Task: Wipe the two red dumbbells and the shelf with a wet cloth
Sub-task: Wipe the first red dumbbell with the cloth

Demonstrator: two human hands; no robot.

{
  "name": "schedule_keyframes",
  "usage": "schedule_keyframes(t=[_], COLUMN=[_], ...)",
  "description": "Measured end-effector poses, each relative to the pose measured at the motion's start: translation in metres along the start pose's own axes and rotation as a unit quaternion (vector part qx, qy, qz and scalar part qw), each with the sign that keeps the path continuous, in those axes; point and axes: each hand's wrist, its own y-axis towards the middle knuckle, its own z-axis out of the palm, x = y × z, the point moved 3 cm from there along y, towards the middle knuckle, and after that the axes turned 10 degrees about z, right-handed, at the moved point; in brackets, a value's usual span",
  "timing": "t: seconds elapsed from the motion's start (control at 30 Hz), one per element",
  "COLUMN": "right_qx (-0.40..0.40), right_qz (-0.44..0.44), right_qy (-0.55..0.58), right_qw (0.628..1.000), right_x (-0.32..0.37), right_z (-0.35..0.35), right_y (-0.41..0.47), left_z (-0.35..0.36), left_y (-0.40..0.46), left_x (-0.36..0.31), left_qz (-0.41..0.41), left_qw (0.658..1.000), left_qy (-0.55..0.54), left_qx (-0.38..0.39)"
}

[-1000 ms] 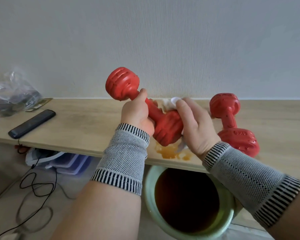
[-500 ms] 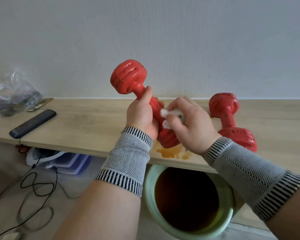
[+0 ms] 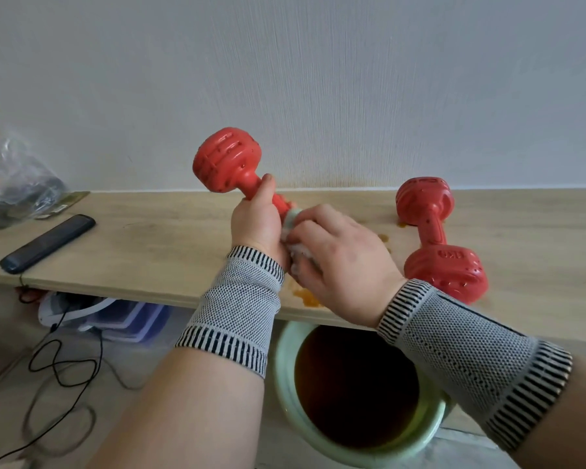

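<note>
Soft, even daylight fills the frame, brighter toward the upper right of the wall [image 3: 352, 79] and greyer at the upper left, with no hard glare anywhere. Shadows are faint: a dim band lies under the front edge of the shelf [image 3: 149, 245], and the inside of the green pot [image 3: 285, 384] at the bottom is dark. The wide lens bows the shelf line toward the edges, and the lower left corner looks slightly soft.
</note>
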Motion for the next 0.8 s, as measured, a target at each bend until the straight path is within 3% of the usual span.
schedule_keyframes(t=[0.03, 0.1, 0.17, 0.2, 0.23, 0.3, 0.33, 0.37, 0.4, 0.5, 0.57, 0.6, 0.7, 0.8], right_qx=[0.01, 0.011, 0.037, 0.063, 0.085, 0.142, 0.18, 0.221, 0.251, 0.245, 0.165, 0.106, -0.035, -0.076], right_qz=[0.023, 0.149, 0.289, 0.361, 0.427, 0.512, 0.523, 0.523, 0.519, 0.527, 0.535, 0.537, 0.51, 0.432], right_qy=[0.014, 0.077, 0.192, 0.286, 0.393, 0.579, 0.632, 0.654, 0.654, 0.662, 0.678, 0.672, 0.552, 0.401], right_qw=[1.0, 0.986, 0.937, 0.885, 0.81, 0.618, 0.543, 0.501, 0.49, 0.474, 0.476, 0.499, 0.66, 0.804], right_x=[-0.004, -0.015, -0.032, -0.039, -0.042, -0.038, -0.034, -0.031, -0.031, -0.033, -0.036, -0.041, -0.053, -0.05], right_z=[-0.003, -0.012, -0.013, -0.011, -0.009, -0.007, -0.006, -0.004, -0.002, -0.001, 0.002, 0.004, -0.004, -0.012], right_y=[0.003, 0.01, 0.016, 0.017, 0.017, 0.012, 0.009, 0.007, 0.005, 0.004, 0.006, 0.007, 0.011, 0.015], left_z=[0.001, 0.004, 0.008, 0.01, 0.011, 0.014, 0.016, 0.017, 0.018, 0.017, 0.015, 0.015, 0.017, 0.015], left_y=[-0.001, -0.004, -0.005, -0.005, -0.004, -0.004, -0.004, -0.005, -0.006, -0.005, -0.005, -0.006, -0.008, -0.006], left_x=[-0.001, -0.003, -0.005, -0.006, -0.007, -0.01, -0.012, -0.013, -0.014, -0.012, -0.01, -0.009, -0.001, 0.008], left_qz=[-0.013, -0.039, -0.056, -0.057, -0.053, -0.034, -0.02, -0.008, 0.0, 0.006, 0.013, 0.008, -0.04, -0.117], left_qw=[1.0, 0.996, 0.991, 0.989, 0.988, 0.988, 0.988, 0.988, 0.987, 0.99, 0.997, 0.997, 0.992, 0.991], left_qy=[-0.022, -0.078, -0.121, -0.131, -0.133, -0.133, -0.134, -0.134, -0.134, -0.114, -0.032, 0.025, 0.091, 0.023], left_qx=[0.0, 0.008, 0.029, 0.04, 0.05, 0.068, 0.076, 0.081, 0.085, 0.079, 0.066, 0.066, 0.083, 0.059])
